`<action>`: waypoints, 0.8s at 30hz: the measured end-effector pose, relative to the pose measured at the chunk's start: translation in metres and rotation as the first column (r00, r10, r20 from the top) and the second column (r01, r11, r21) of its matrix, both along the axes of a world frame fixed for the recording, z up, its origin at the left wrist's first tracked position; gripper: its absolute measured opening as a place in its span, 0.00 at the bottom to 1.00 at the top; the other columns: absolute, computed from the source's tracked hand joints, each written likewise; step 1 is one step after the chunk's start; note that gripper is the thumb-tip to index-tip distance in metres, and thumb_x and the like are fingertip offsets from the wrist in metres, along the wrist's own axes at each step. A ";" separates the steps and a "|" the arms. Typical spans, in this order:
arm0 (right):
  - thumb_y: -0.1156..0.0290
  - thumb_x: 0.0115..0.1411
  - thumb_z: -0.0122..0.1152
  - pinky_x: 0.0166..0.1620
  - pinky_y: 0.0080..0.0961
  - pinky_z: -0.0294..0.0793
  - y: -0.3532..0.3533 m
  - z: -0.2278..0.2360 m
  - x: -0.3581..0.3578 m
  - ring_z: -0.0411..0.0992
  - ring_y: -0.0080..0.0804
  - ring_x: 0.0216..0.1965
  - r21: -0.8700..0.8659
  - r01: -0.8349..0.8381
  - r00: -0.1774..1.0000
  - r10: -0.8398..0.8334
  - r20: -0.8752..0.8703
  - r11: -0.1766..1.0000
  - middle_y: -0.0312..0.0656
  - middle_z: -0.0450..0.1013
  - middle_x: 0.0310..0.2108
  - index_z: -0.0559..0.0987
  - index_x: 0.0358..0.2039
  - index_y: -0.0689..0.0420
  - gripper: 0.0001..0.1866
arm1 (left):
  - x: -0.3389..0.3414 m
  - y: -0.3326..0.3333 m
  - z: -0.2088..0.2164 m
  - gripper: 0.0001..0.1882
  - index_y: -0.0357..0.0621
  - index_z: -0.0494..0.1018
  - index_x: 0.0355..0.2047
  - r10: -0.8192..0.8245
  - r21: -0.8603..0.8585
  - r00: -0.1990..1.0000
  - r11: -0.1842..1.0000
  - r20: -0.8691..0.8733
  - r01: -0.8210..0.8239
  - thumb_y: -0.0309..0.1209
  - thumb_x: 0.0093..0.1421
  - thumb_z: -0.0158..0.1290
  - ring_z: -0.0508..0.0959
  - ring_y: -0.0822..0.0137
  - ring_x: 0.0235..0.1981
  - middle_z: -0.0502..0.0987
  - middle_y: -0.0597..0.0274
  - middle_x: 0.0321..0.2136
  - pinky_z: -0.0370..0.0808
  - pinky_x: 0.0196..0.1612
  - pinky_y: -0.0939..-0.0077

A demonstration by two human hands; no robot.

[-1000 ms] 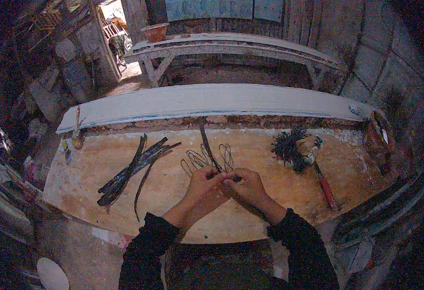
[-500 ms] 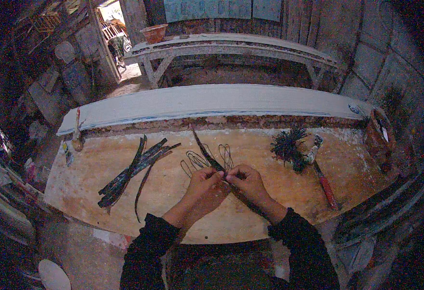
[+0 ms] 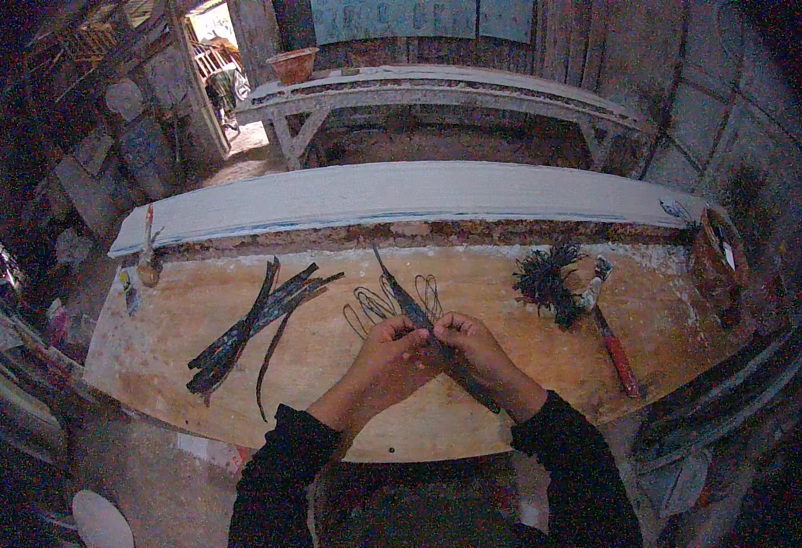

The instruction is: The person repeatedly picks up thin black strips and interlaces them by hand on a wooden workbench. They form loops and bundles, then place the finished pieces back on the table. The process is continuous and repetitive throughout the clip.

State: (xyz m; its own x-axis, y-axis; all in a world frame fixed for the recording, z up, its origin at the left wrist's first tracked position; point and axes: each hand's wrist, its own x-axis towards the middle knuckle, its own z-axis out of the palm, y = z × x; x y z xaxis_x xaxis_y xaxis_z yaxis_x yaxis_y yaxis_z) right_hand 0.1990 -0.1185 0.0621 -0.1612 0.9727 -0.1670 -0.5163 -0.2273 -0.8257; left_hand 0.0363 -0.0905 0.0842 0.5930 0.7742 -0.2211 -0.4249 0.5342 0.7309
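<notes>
A long, dark, flat strip (image 3: 404, 294) slants between my hands, its narrow tip pointing away and its lower end running beside my right wrist. My left hand (image 3: 392, 354) pinches it near the middle. Right beside it, my right hand (image 3: 474, 345) is closed on the same strip, fingertips almost touching the left thumb. Loops of thin dark wire (image 3: 372, 306) lie just beyond my fingers, partly covered by the left hand. To the left is a crossed pile of similar dark strips (image 3: 253, 321), with one thin curved strip (image 3: 271, 361) beside it.
Everything lies on a wooden board (image 3: 136, 356). At right are a shaggy black bundle (image 3: 547, 279) and a red-handled tool (image 3: 616, 352) with a whitish head. A raised white ledge (image 3: 401, 192) borders the far side. A brush-like tool (image 3: 149, 260) stands at far left.
The strip has turned slightly and slid in my fingers, and more of its lower end shows beside my right wrist. My hands stay at nearly the same spot, the right fingers a little more curled.
</notes>
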 end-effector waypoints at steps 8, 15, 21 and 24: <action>0.70 0.62 0.59 0.38 0.24 0.77 0.007 -0.012 0.008 0.74 0.25 0.32 0.041 -0.088 0.996 0.087 0.026 0.995 0.35 0.74 0.31 0.73 0.34 0.57 0.06 | -0.007 0.007 -0.004 0.05 0.43 0.70 0.31 0.005 0.113 0.994 0.994 -0.106 0.007 0.23 0.59 0.56 0.74 0.68 0.28 0.75 0.62 0.29 0.76 0.35 0.60; 0.72 0.60 0.61 0.40 0.23 0.77 0.005 -0.015 0.001 0.73 0.26 0.38 0.259 0.058 0.906 -0.160 0.393 0.964 0.37 0.73 0.36 0.74 0.38 0.58 0.07 | -0.004 0.020 -0.040 0.05 0.41 0.71 0.30 0.069 0.064 0.998 0.996 0.010 -0.069 0.24 0.58 0.58 0.75 0.69 0.26 0.74 0.64 0.23 0.74 0.30 0.67; 0.75 0.59 0.61 0.41 0.24 0.74 0.000 -0.007 -0.002 0.71 0.23 0.38 0.392 0.013 0.665 -0.301 0.684 0.920 0.36 0.72 0.34 0.77 0.35 0.60 0.05 | -0.009 0.025 -0.036 0.05 0.41 0.69 0.29 0.166 0.402 0.963 0.913 -0.213 -0.068 0.22 0.60 0.55 0.77 0.67 0.29 0.75 0.61 0.25 0.75 0.29 0.64; 0.75 0.58 0.62 0.40 0.22 0.73 -0.005 0.002 -0.001 0.71 0.22 0.38 0.414 -0.050 0.595 -0.306 0.743 0.909 0.35 0.71 0.33 0.78 0.34 0.61 0.04 | -0.002 0.003 -0.006 0.05 0.42 0.68 0.31 0.087 0.054 0.996 0.995 -0.015 -0.086 0.21 0.61 0.54 0.77 0.65 0.30 0.75 0.60 0.28 0.77 0.29 0.59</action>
